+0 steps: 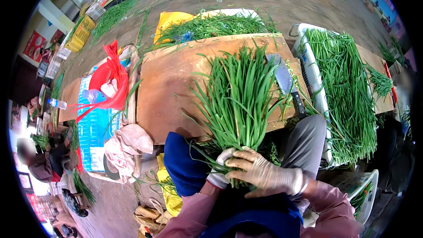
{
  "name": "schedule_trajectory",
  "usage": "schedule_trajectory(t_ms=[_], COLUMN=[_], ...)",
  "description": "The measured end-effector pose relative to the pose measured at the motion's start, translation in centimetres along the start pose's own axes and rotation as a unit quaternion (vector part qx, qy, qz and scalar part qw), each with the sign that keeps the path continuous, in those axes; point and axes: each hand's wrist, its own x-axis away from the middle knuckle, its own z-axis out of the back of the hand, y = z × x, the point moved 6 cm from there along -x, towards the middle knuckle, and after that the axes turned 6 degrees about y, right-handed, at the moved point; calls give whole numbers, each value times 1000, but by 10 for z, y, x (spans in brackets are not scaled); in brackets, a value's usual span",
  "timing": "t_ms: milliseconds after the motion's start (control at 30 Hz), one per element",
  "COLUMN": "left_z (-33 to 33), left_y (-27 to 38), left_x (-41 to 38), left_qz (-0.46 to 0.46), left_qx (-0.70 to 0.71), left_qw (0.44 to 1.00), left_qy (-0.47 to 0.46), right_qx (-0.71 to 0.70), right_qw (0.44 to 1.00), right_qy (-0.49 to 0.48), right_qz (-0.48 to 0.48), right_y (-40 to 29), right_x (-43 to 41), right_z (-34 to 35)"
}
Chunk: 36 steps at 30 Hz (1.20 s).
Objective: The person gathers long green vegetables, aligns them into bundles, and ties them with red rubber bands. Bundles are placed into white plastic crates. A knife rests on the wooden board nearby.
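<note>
A bundle of long green leaves, apparently Chinese chives (241, 102), stands with its stem ends toward my lap and its tips fanned over a wooden board (168, 96). My left hand (225, 168), in a white glove, grips the stems from the left and is partly covered by leaves and my other hand. Across the front of the stems lie the fingers of my right hand (264, 173), in a worn, stained glove. To the right of the bundle, a cleaver (285, 77) rests on the board, its black handle (299, 104) pointing toward my knee. Small green trimmings surround the blade.
A white plastic crate (314, 62) packed with chives stands at the right. Loose chives (214, 26) cover sacking beyond the board. At left, a red bucket (124, 86) holding red ties sits beside a pink cloth (127, 145). Other people work farther off at left.
</note>
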Motion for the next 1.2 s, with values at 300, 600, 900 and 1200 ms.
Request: schedule_trajectory(t_ms=[300, 600, 900, 1200], left_z=[12, -12, 2, -5], left_y=[-39, -25, -66, -25], left_x=[-2, 11, 16, 24], left_qz=[175, 131, 172, 106], left_qx=[-5, 39, 149, 69], left_qw=[982, 988, 971, 992], left_qy=[67, 75, -70, 30], right_qx=[152, -330, -538, -438], right_qw=[895, 841, 715, 746], right_qy=[139, 248, 445, 171], right_qz=[-395, -350, -38, -472], right_y=[146, 136, 154, 112], right_x=[-67, -74, -97, 114], right_z=[84, 107, 321, 17])
